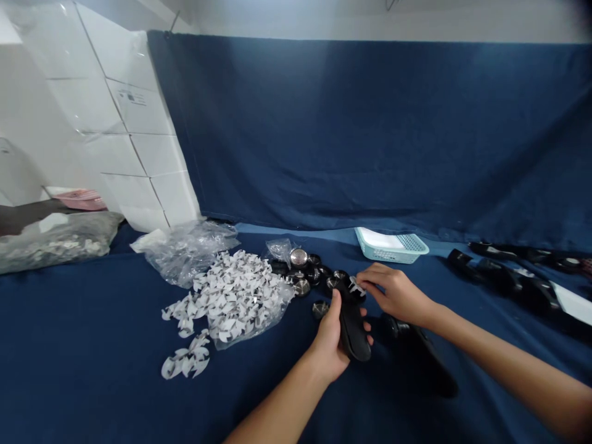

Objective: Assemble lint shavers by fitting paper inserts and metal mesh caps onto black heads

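A black elongated device (355,333) is wrapped in the fingers of my left hand (332,339), its rounded end toward me. At its far end, my right hand (393,292) pinches a small white piece (355,286) with thumb and fingertips. Just beyond and left of my hands lie several round black caps with metal mesh (298,258). Further left is a heap of small white curved pieces (243,296), partly on a clear plastic bag. Another black device (423,354) lies below my right forearm.
A light blue basket (393,254) stands behind my right hand. More black devices (504,277) lie at the far right. Clear plastic bags (189,246) sit at the back left, near stacked white boxes (155,154). A blue cloth hangs behind the table.
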Action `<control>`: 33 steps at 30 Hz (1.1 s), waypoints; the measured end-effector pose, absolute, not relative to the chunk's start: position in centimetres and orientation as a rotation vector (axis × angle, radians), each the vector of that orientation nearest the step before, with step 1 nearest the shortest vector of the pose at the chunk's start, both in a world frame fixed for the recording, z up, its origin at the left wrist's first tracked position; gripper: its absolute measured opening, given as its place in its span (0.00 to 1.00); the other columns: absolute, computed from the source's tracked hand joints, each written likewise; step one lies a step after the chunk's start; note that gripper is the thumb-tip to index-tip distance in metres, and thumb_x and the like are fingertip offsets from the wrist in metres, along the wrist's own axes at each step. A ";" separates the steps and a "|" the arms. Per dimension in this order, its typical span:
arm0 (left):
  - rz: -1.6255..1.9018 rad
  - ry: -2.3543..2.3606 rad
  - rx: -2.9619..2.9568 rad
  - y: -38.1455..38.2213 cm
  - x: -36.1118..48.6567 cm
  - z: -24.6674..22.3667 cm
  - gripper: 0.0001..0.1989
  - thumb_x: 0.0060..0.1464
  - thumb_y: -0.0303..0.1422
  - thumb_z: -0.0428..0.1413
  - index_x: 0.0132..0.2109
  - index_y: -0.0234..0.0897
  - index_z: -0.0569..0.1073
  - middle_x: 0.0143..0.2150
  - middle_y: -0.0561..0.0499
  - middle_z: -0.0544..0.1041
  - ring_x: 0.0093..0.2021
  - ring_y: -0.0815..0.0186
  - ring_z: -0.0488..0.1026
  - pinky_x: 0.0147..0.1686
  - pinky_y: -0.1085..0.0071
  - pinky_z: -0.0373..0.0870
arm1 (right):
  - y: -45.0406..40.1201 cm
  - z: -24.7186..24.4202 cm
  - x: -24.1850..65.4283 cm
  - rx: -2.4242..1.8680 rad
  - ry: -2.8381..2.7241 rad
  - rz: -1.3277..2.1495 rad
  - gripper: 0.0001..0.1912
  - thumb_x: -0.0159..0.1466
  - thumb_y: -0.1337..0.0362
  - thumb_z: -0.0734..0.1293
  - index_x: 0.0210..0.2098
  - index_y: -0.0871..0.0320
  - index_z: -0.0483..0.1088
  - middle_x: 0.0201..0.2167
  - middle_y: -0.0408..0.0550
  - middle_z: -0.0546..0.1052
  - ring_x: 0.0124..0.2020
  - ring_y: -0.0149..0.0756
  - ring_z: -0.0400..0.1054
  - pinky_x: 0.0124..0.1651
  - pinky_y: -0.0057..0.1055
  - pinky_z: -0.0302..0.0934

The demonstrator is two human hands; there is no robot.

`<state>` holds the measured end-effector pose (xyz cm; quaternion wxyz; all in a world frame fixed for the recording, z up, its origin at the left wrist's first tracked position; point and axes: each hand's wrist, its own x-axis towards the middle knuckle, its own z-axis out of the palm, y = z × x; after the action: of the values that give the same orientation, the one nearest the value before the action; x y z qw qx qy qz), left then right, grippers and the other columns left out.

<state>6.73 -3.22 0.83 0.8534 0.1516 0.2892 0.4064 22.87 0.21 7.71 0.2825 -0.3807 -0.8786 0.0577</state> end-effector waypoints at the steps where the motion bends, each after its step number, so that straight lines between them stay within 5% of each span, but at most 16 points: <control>1: 0.855 0.612 0.322 -3.3 6.8 0.9 0.34 0.56 0.59 0.48 0.39 0.28 0.75 0.25 0.48 0.74 0.22 0.66 0.71 0.24 0.71 0.69 | 0.2 7.6 22.9 -1.021 -2.349 0.153 0.12 0.67 0.72 0.59 0.39 0.57 0.73 0.36 0.51 0.77 0.38 0.40 0.69 0.42 0.38 0.65; 20: 1.187 0.763 0.567 -3.9 7.6 0.1 0.30 0.49 0.57 0.58 0.47 0.37 0.68 0.37 0.50 0.73 0.27 0.68 0.71 0.23 0.73 0.69 | -0.9 7.6 21.8 -1.192 -2.154 0.194 0.10 0.63 0.72 0.61 0.33 0.56 0.73 0.30 0.48 0.77 0.33 0.39 0.71 0.38 0.33 0.63; 33: 1.353 0.922 0.836 -4.0 7.4 -0.2 0.25 0.52 0.54 0.57 0.46 0.40 0.67 0.28 0.55 0.72 0.27 0.66 0.70 0.31 0.71 0.69 | -1.9 7.4 20.8 -1.229 -1.992 0.199 0.10 0.62 0.72 0.61 0.34 0.56 0.73 0.30 0.47 0.78 0.31 0.38 0.71 0.36 0.31 0.63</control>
<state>7.42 -4.03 -0.23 0.6065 0.3618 0.3986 0.5851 20.77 -1.94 7.36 0.3862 -0.4826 -0.7822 0.0782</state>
